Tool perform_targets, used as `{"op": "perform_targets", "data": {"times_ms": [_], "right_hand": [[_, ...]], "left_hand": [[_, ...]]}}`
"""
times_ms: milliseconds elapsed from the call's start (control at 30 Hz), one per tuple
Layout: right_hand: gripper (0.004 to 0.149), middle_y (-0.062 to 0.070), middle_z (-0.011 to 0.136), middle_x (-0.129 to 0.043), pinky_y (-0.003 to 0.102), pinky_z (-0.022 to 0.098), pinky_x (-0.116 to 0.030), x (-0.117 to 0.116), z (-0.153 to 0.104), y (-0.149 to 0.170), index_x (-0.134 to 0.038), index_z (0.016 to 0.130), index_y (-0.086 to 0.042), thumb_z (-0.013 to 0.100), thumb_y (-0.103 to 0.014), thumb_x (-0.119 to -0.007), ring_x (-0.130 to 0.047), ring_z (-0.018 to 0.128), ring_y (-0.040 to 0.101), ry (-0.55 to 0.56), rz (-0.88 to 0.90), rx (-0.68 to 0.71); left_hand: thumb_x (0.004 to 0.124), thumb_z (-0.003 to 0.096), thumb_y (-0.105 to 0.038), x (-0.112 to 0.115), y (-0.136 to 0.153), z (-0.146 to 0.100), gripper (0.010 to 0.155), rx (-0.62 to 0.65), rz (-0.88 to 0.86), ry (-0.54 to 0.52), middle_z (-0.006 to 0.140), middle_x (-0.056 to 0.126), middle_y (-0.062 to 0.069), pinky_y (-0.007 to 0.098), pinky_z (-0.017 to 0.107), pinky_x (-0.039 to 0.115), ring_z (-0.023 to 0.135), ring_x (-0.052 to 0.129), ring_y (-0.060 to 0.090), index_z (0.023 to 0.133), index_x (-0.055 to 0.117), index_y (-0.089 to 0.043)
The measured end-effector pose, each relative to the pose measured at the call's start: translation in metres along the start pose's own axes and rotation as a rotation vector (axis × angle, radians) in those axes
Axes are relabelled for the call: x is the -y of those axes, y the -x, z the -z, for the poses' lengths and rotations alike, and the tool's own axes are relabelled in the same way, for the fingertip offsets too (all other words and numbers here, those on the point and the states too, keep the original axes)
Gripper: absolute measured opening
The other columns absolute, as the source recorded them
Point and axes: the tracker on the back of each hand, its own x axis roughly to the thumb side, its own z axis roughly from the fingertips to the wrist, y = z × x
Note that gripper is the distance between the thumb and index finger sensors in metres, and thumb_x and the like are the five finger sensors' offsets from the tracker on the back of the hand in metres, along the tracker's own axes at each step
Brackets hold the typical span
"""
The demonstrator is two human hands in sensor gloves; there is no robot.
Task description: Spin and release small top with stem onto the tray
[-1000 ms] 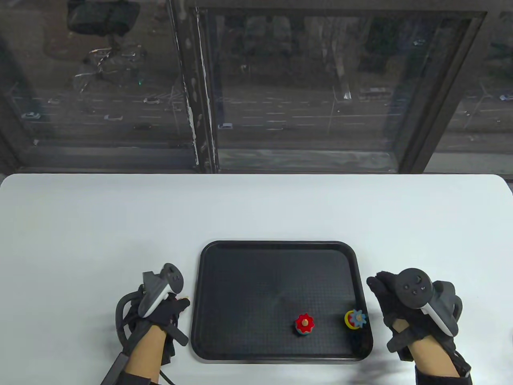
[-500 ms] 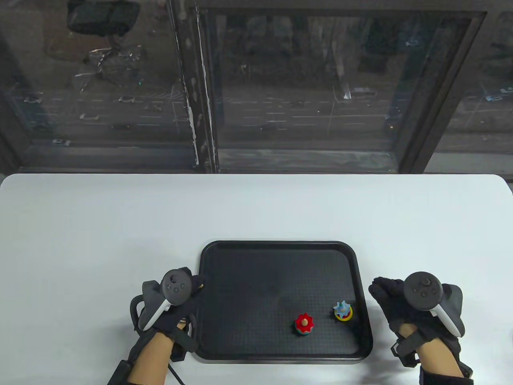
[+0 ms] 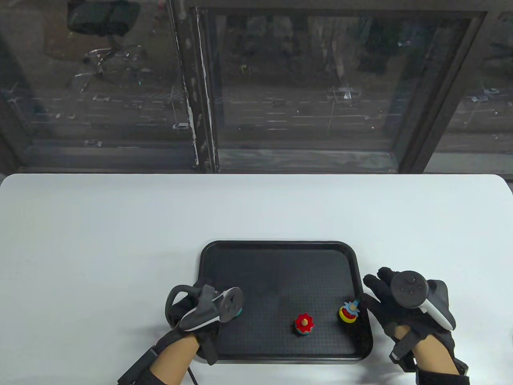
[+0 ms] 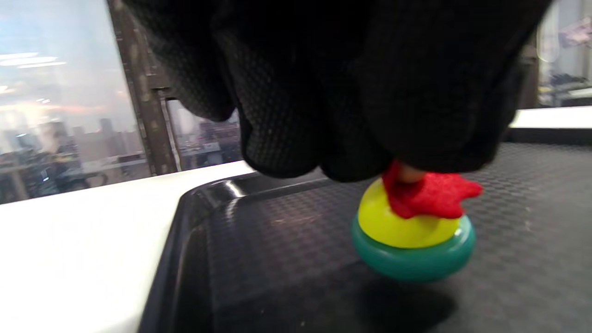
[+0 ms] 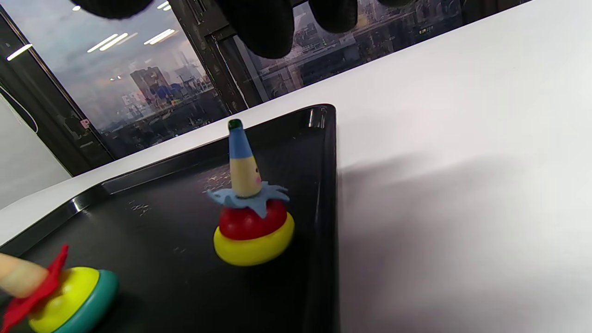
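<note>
A small top (image 4: pixel 413 231) (teal base, yellow ring, red star) is standing on the black tray's (image 3: pixel 276 250) near-left, its stem being pinched by the left hand (image 3: pixel 200 311); the right hand (image 3: pixel 394 304), fingers relaxed, is hovering right of the tray.

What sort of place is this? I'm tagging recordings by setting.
Probably an upper-floor office or lab: a white table stands against a large window overlooking a road and city buildings, with a black tray set out.

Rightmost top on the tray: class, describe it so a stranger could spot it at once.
Find the black tray on the white table, then its right edge beside the right hand. The top there has a yellow base and blue frill; the middle top and the top in the left hand have teal bases and red frills.
</note>
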Motion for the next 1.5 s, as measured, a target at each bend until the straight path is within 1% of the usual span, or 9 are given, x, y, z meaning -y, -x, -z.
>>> {"op": "perform_targets", "data": {"times_ms": [300,333,400,533,700,933,1000,1200,1500], "right_hand": [[0.073,0.012,0.114,-0.034,0.069,0.068,-0.028,0.000,-0.002,0.002,-0.053,0.106,-0.031,0.043,-0.067,-0.051,-0.031,0.105,0.046,-0.003,0.010,-0.006],[0.072,0.013,0.114,-0.034,0.069,0.068,-0.028,0.001,-0.002,0.002,-0.053,0.106,-0.031,0.043,-0.067,-0.051,-0.031,0.105,0.047,-0.002,0.008,-0.008],[0.073,0.013,0.114,-0.033,0.069,0.068,-0.028,0.001,-0.001,0.003,-0.052,0.106,-0.031,0.043,-0.067,-0.051,-0.030,0.105,0.047,-0.001,0.003,-0.014],[0.074,0.013,0.114,-0.032,0.069,0.068,-0.027,0.004,-0.003,0.007,-0.050,0.107,-0.031,0.042,-0.067,-0.051,-0.030,0.105,0.047,0.012,0.029,-0.022],[0.074,0.013,0.115,-0.031,0.069,0.068,-0.028,0.009,-0.005,0.010,-0.048,0.107,-0.031,0.043,-0.067,-0.052,-0.030,0.105,0.047,0.046,0.051,-0.024],[0.077,0.012,0.115,-0.024,0.069,0.068,-0.026,0.002,-0.003,0.008,-0.039,0.109,-0.033,0.042,-0.069,-0.053,-0.025,0.106,0.046,0.021,-0.001,-0.029],[0.077,0.011,0.115,-0.021,0.069,0.069,-0.025,0.001,-0.002,0.007,-0.038,0.109,-0.034,0.042,-0.069,-0.053,-0.024,0.106,0.046,0.019,-0.002,-0.028],[0.078,0.010,0.115,-0.015,0.069,0.069,-0.023,-0.004,0.003,0.008,-0.033,0.110,-0.037,0.042,-0.069,-0.054,-0.018,0.107,0.046,-0.018,-0.010,-0.044],[0.080,0.008,0.115,-0.008,0.068,0.070,-0.019,-0.011,0.012,0.009,-0.023,0.109,-0.042,0.042,-0.070,-0.056,-0.012,0.107,0.045,-0.083,-0.012,-0.071]], "left_hand": [[0.100,0.0283,-0.037,-0.004,-0.011,0.023,0.042,0.148,0.133,-0.002,0.067,0.114,-0.014,0.039,0.072,0.085,0.063,0.115,0.008,0.070,0.100,-0.041],[0.095,0.0282,-0.044,-0.003,-0.013,0.024,0.044,0.122,0.188,-0.033,0.061,0.117,-0.009,0.043,0.066,0.090,0.054,0.117,0.011,0.071,0.102,-0.035],[0.069,0.0303,-0.063,-0.006,-0.009,0.032,0.055,0.001,0.312,-0.063,0.050,0.120,-0.009,0.045,0.061,0.091,0.046,0.119,0.013,0.057,0.107,-0.033],[0.066,0.0327,-0.065,-0.037,0.027,0.024,0.060,-0.249,0.154,-0.056,0.061,0.117,-0.008,0.047,0.066,0.084,0.058,0.116,0.016,0.066,0.104,-0.033],[0.065,0.0342,-0.072,-0.050,0.061,-0.017,0.067,-0.381,-0.021,-0.134,0.082,0.109,-0.007,0.052,0.073,0.074,0.079,0.106,0.023,0.080,0.096,-0.035],[0.063,0.0349,-0.075,-0.030,0.077,-0.048,0.074,-0.428,-0.206,-0.137,0.116,0.077,-0.004,0.061,0.082,0.054,0.109,0.074,0.033,0.100,0.076,-0.042],[0.063,0.0353,-0.075,-0.017,0.080,-0.048,0.077,-0.388,-0.278,-0.070,0.124,0.063,-0.004,0.063,0.083,0.047,0.115,0.062,0.036,0.106,0.065,-0.046],[0.058,0.0343,-0.076,0.003,0.077,-0.046,0.082,-0.355,-0.271,0.078,0.131,0.038,-0.007,0.063,0.085,0.037,0.121,0.039,0.036,0.111,0.048,-0.050],[0.055,0.0341,-0.076,0.010,0.076,-0.047,0.083,-0.342,-0.287,0.134,0.131,0.030,-0.006,0.063,0.085,0.033,0.121,0.031,0.037,0.112,0.042,-0.050]]}}
